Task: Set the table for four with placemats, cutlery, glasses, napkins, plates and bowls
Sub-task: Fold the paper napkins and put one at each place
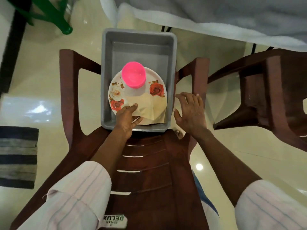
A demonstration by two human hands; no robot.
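Observation:
A grey plastic tub [108, 67] sits on the seat of a brown plastic chair [149, 163]. Inside it lies a white plate with rose prints [116, 95], with a pink bowl [133, 74] standing on its far part. A beige napkin [149, 107] lies over the plate's near right side. My left hand [127, 119] reaches into the tub and pinches the napkin's near left edge between thumb and fingers. Spread open with straight fingers, my right hand [189, 112] hovers over the tub's right rim and holds nothing.
A second brown chair [265, 90] stands at the right. A table covered with a white cloth [207, 12] runs across the top. Green chair legs [56, 17] are at the top left, and a striped mat [16, 156] lies on the glossy floor at the left.

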